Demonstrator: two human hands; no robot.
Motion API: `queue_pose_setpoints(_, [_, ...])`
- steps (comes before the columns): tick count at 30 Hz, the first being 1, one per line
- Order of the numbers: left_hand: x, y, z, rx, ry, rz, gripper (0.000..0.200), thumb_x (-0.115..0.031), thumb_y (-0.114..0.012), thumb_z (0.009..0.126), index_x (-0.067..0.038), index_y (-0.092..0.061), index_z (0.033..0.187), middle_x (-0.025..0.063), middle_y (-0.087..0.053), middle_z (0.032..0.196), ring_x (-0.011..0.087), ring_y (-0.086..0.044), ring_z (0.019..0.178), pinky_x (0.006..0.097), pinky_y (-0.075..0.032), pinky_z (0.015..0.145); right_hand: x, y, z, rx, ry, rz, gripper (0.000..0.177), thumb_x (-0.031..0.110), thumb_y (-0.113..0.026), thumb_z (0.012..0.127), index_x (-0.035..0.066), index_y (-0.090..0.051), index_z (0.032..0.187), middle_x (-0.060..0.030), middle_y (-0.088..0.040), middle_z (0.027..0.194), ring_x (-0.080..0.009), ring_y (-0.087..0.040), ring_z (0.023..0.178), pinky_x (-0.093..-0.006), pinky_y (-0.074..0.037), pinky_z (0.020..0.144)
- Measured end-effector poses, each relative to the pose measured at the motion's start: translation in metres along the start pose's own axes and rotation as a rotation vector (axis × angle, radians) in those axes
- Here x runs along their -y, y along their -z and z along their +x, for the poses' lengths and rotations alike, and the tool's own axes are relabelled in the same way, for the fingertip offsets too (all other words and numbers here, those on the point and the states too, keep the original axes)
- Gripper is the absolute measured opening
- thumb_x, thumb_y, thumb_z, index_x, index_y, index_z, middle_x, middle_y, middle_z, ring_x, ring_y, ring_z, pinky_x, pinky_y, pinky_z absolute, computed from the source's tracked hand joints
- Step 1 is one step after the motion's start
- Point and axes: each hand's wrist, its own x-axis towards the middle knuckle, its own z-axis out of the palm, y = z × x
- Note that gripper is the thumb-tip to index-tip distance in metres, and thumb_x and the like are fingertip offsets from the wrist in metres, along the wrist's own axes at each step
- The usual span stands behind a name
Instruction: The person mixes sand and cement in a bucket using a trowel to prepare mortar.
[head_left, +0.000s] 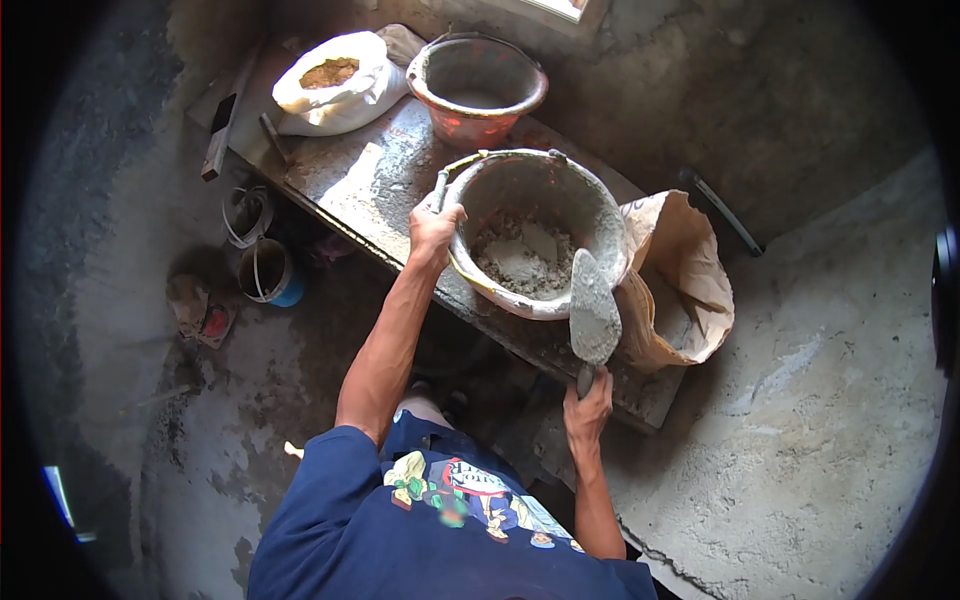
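Observation:
My left hand [434, 228] is closed on the left side of a mortar-crusted bucket [598, 208], at its rim and handle. Grey powder [528, 255] lies over coarser, clumpy material at the bottom of it. In my right hand [588, 405] is the handle of a trowel [594, 312], fingers wrapped round it. The blade, coated in grey, points away from me and overlaps the bucket's near right rim. Right beside the bucket stands an open brown paper sack [710, 262], its top edge rolled and creased.
A worn plank bench [345, 185] bears the bucket, a reddish second bucket [470, 122] and a white sack [365, 98] of brown material. Small pails [268, 272] stand on the floor at left. A long metal tool [728, 212] leans at the wall, right.

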Motion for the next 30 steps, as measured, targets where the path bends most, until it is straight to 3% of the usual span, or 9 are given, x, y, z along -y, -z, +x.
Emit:
queue_pose_setpoints(9, [-0.017,0.030,0.025,-0.120,-0.074,0.016,0.030,0.002,-0.062,0.061,0.003,-0.062,0.091,0.0032,-0.060,0.078,0.0119,-0.052,0.066,0.0279,-0.044,0.057,0.034,-0.046,0.058,0.168,0.025,0.075,0.050,0.012,-0.060,0.077,0.000,-0.040,0.121,-0.0342,-0.055,0.098,-0.0523,-0.054,0.087,-0.0550,-0.044,0.073])
queue_pose_setpoints(13, [-0.028,0.054,0.042,-0.186,-0.062,0.078,0.033,0.007,-0.063,0.061,0.003,-0.058,0.094,0.0052,-0.060,0.080,0.0156,-0.056,0.067,0.0301,-0.047,0.059,0.054,-0.067,0.076,0.179,0.056,0.124,0.047,0.013,-0.060,0.078,-0.002,-0.042,0.119,-0.0326,-0.058,0.088,-0.0519,-0.055,0.082,-0.0552,-0.044,0.070])
queue_pose_setpoints(15, [-0.033,0.058,0.040,-0.208,-0.075,0.102,0.033,0.007,-0.063,0.061,0.003,-0.058,0.093,0.0049,-0.060,0.080,0.0156,-0.056,0.067,0.0299,-0.047,0.059,0.056,-0.073,0.083,0.275,0.058,0.315,0.044,0.014,-0.061,0.079,-0.001,-0.046,0.117,-0.0304,-0.060,0.082,-0.0503,-0.056,0.081,-0.0540,-0.045,0.066])
queue_pose_setpoints(19, [-0.025,0.056,0.045,-0.226,-0.145,0.052,0.031,0.005,-0.064,0.060,0.002,-0.058,0.091,0.0036,-0.059,0.079,0.0142,-0.054,0.068,0.0287,-0.045,0.059,0.048,-0.090,0.090,0.213,0.100,0.337,0.041,0.014,-0.061,0.078,0.003,-0.049,0.116,-0.0290,-0.061,0.083,-0.0474,-0.057,0.084,-0.0520,-0.046,0.064])
queue_pose_setpoints(22, [-0.028,0.051,0.042,-0.287,-0.161,0.099,0.014,0.000,-0.065,0.061,-0.002,-0.055,0.071,-0.0043,-0.046,0.059,0.0072,-0.038,0.050,0.0271,-0.031,0.046,0.050,-0.087,0.088,0.200,0.055,0.255,0.043,0.015,-0.062,0.078,0.004,-0.049,0.117,-0.0287,-0.061,0.083,-0.0475,-0.057,0.085,-0.0519,-0.047,0.066])
queue_pose_setpoints(29, [-0.033,0.049,0.040,-0.290,-0.120,0.051,0.015,0.001,-0.064,0.060,-0.002,-0.054,0.069,-0.0038,-0.046,0.061,0.0077,-0.038,0.051,0.0267,-0.032,0.047,0.057,-0.064,0.072,0.249,-0.048,0.197,0.041,0.015,-0.063,0.077,0.003,-0.052,0.115,-0.0296,-0.061,0.083,-0.0474,-0.057,0.085,-0.0526,-0.047,0.067])
queue_pose_setpoints(30, [-0.032,0.051,0.038,-0.299,-0.119,0.050,0.015,0.001,-0.064,0.060,-0.002,-0.054,0.069,-0.0038,-0.046,0.061,0.0077,-0.038,0.051,0.0267,-0.032,0.047,0.054,-0.061,0.067,0.259,-0.063,0.174,0.035,0.014,-0.063,0.076,0.000,-0.054,0.107,-0.0299,-0.061,0.081,-0.0480,-0.057,0.086,-0.0512,-0.047,0.066])
